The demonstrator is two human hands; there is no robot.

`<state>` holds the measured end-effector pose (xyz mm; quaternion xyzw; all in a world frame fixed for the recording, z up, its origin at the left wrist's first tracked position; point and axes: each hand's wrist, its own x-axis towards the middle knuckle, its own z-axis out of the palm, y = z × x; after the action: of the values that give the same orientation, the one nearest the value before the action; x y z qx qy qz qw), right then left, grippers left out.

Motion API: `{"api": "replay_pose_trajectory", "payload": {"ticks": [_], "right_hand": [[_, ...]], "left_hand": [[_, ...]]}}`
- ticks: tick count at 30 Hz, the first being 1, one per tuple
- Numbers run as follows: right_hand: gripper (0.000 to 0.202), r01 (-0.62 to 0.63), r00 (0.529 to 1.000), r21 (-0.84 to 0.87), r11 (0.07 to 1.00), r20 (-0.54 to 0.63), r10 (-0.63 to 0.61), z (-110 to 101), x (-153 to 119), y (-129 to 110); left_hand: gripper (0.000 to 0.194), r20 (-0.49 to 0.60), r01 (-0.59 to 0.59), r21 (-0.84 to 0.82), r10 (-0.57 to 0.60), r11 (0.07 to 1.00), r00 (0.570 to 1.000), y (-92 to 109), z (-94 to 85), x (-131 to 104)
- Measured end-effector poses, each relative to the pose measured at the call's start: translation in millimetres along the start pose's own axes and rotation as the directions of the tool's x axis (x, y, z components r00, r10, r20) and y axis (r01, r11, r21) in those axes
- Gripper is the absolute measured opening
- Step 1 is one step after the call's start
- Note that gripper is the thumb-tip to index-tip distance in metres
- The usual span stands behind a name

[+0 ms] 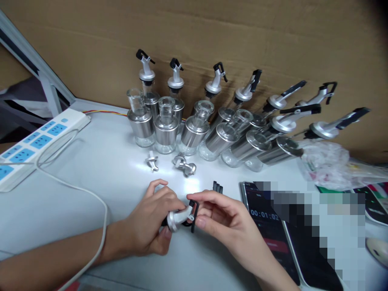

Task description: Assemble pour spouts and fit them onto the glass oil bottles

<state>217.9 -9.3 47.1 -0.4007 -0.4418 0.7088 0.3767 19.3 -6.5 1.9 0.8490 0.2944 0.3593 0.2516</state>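
My left hand [151,224] is closed around the base of a silver bottle pourer [178,219], just above the table. At its spout tip sits a black lever cap [195,216], which my right hand [224,220] pinches between thumb and fingers. Beyond my hands lie loose silver pourer spouts [184,163] without black caps, and another such spout [152,161] to their left. A few black lever pieces [217,187] lie partly hidden behind my right hand.
Several glass bottles with steel sleeves [166,131] stand against a cardboard wall [188,32], many with pourers fitted. At left are a power strip [42,141] and a white cable [87,192]. A phone showing a timer [263,216] and plastic bags [327,159] occupy the right.
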Motion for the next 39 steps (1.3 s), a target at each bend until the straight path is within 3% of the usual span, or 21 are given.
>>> {"api": "replay_pose_trajectory", "payload": {"ticks": [9, 15, 20, 25, 29, 39], "right_hand": [[0.023, -0.063, 0.997, 0.04, 0.997, 0.05, 0.061, -1.1, 0.9, -2.2], [0.021, -0.107, 0.994, 0.014, 0.994, 0.019, 0.107, -1.0, 1.3, 1.6], [0.021, -0.102, 0.995, -0.017, 0.995, 0.0, 0.102, -0.2, 1.6, 0.8], [0.022, -0.099, 0.994, -0.049, 0.994, -0.049, 0.096, 2.0, 2.9, 1.9], [0.024, -0.116, 0.993, -0.019, 0.993, -0.001, 0.116, 1.2, 2.5, 3.5], [0.024, 0.048, 0.999, -0.094, 0.994, 0.025, -0.045, -2.4, -1.3, -3.2]], "left_hand": [[0.022, -0.004, 0.003, -0.012, -0.003, 1.0, 1.0, 0.2, 2.1, 0.1], [0.023, 0.027, 0.006, -0.008, -0.005, 1.0, 1.0, -0.9, 1.4, -0.1], [0.025, -0.052, 0.007, -0.025, -0.008, 1.0, 0.999, -2.2, 8.3, -3.0], [0.026, -0.005, -0.009, -0.007, 0.009, 1.0, 1.0, -2.6, 7.4, -4.0], [0.023, -0.008, -0.002, -0.033, 0.002, 0.999, 1.0, 2.8, 4.4, -2.2], [0.019, 0.006, 0.013, 0.043, -0.013, 0.999, 1.0, 7.7, -4.2, 2.5]]}}
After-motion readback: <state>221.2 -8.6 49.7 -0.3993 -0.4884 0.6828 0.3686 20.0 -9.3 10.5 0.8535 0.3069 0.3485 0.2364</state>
